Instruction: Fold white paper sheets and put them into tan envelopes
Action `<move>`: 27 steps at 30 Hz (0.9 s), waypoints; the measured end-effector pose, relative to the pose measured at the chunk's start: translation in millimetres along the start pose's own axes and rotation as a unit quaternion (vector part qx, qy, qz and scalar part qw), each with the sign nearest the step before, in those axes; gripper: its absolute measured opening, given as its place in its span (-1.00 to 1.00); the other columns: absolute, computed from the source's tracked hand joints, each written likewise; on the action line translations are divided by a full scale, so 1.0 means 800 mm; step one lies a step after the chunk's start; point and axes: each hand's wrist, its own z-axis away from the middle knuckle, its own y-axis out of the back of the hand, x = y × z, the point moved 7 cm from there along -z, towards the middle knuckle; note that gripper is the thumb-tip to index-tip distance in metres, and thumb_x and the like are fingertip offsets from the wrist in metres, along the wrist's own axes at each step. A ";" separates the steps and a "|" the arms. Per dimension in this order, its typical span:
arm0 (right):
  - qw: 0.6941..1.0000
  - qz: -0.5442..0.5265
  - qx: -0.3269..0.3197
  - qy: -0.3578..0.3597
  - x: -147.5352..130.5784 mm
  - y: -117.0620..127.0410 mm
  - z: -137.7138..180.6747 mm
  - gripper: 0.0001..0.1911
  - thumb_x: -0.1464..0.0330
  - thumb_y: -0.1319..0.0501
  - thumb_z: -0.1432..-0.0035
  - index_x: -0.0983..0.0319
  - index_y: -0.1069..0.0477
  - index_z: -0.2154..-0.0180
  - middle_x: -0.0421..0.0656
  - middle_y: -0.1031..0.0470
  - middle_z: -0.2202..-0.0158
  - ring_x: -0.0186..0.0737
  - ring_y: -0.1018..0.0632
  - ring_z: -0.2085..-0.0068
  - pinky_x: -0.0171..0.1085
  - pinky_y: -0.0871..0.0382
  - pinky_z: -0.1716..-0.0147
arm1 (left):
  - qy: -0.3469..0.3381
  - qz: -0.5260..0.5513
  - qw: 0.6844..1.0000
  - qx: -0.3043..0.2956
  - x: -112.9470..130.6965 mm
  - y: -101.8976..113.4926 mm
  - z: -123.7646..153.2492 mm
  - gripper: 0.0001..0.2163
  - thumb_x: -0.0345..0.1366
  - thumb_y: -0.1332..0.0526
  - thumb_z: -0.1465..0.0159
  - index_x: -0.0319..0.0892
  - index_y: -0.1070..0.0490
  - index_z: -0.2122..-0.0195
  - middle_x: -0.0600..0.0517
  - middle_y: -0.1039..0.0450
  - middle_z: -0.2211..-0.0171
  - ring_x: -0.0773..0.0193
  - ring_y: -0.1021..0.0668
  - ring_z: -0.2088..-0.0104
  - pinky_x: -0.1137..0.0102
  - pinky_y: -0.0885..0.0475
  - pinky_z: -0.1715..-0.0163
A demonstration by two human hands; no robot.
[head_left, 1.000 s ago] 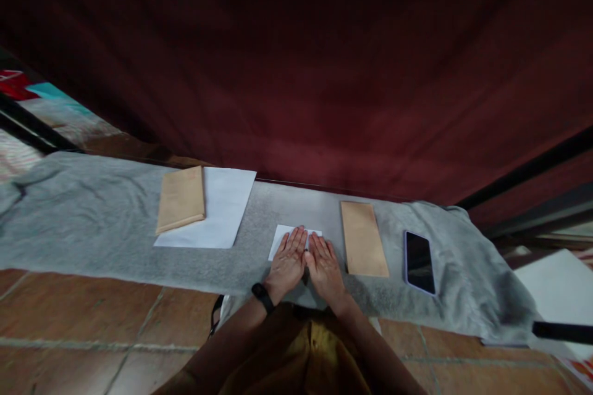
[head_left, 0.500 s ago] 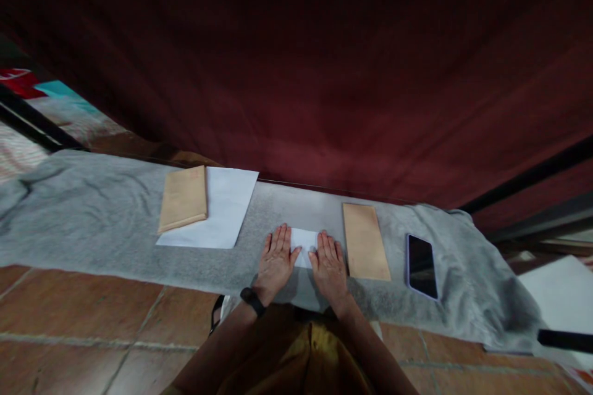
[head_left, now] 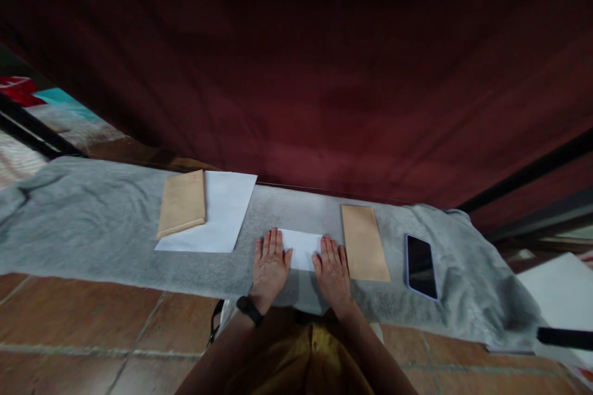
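Observation:
A small white piece of paper [head_left: 303, 251], which looks folded, lies flat on the grey cloth [head_left: 115, 228] in front of me. My left hand [head_left: 271, 262] rests flat over its left end, fingers stretched out. Over the right end lies my right hand [head_left: 332, 268], also flat with its fingers extended. Both palms face down, and the thumbs point inward across the paper. Just right of my right hand is a brown envelope [head_left: 365, 244]. Farther left, a stack of brown envelopes [head_left: 183, 203] sits partly on top of white paper sheets [head_left: 229, 210].
A phone [head_left: 420, 265] in a light purple case lies on the cloth at the right. Behind the cloth-covered surface hangs a dark red curtain [head_left: 315, 105]. Black metal bars [head_left: 532, 173] slant at both sides. Tiled floor [head_left: 83, 327] shows below the front edge.
My left hand has slid a little to the left along the paper, so more of the white paper shows between my hands. My right hand has barely shifted.

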 end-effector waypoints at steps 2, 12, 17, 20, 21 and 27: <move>1.000 -0.018 -0.004 0.020 -0.002 0.004 0.006 -0.46 0.31 0.07 -0.47 0.36 -0.07 -0.38 0.08 -0.21 -0.37 -0.02 -0.24 -0.37 0.08 -0.12 -0.32 | -0.016 0.013 1.000 -0.005 0.012 0.005 -0.003 -0.46 -0.19 0.09 -0.47 -0.36 -0.07 -0.40 -0.28 -0.13 -0.37 -0.07 -0.15 -0.41 -0.10 -0.06 -0.36; 0.988 -0.118 -0.037 0.087 -0.018 0.025 0.067 -0.58 0.42 0.01 -0.41 0.22 -0.38 -0.21 -0.05 -0.48 -0.20 -0.11 -0.37 -0.30 0.10 -0.10 -0.35 | -0.276 0.152 0.935 -0.163 0.100 -0.010 0.014 -0.52 -0.08 0.05 -0.49 -0.14 -0.16 -0.36 -0.07 -0.19 -0.38 0.23 -0.22 -0.38 0.17 -0.13 -0.37; 0.987 -0.142 -0.034 0.066 -0.016 0.028 0.062 -0.61 0.42 0.01 -0.40 0.24 -0.44 -0.14 -0.06 -0.57 -0.08 -0.14 -0.48 -0.19 0.06 -0.12 -0.35 | -0.270 0.132 0.940 -0.162 0.102 -0.022 0.000 -0.48 -0.04 0.06 -0.49 -0.19 -0.11 -0.38 -0.11 -0.12 -0.40 0.21 -0.17 -0.40 0.16 -0.10 -0.38; 0.987 -0.141 -0.032 0.063 -0.017 0.028 0.061 -0.62 0.41 0.01 -0.41 0.23 -0.45 -0.13 -0.05 -0.55 -0.10 -0.14 -0.49 -0.17 0.05 -0.11 -0.36 | -0.263 0.114 0.945 -0.157 0.104 -0.029 -0.007 -0.45 -0.02 0.06 -0.48 -0.22 -0.08 -0.39 -0.14 -0.09 -0.41 0.19 -0.15 -0.41 0.14 -0.09 -0.38; 0.988 -0.139 -0.030 0.062 -0.017 0.029 0.061 -0.62 0.41 0.01 -0.41 0.24 -0.45 -0.13 -0.05 -0.54 -0.12 -0.14 -0.49 -0.18 0.04 -0.11 -0.36 | -0.259 0.109 0.947 -0.153 0.105 -0.031 -0.009 -0.45 -0.02 0.06 -0.48 -0.22 -0.07 -0.39 -0.14 -0.09 -0.41 0.18 -0.15 -0.41 0.14 -0.08 -0.38; 0.990 -0.126 -0.025 0.060 -0.018 0.030 0.059 -0.59 0.39 0.01 -0.41 0.27 -0.42 -0.17 -0.03 -0.52 -0.15 -0.12 -0.46 -0.21 0.03 -0.10 -0.35 | -0.240 0.089 0.957 -0.133 0.107 -0.039 -0.022 -0.43 -0.01 0.10 -0.48 -0.25 -0.05 -0.40 -0.15 -0.09 -0.41 0.17 -0.14 -0.41 0.13 -0.06 -0.39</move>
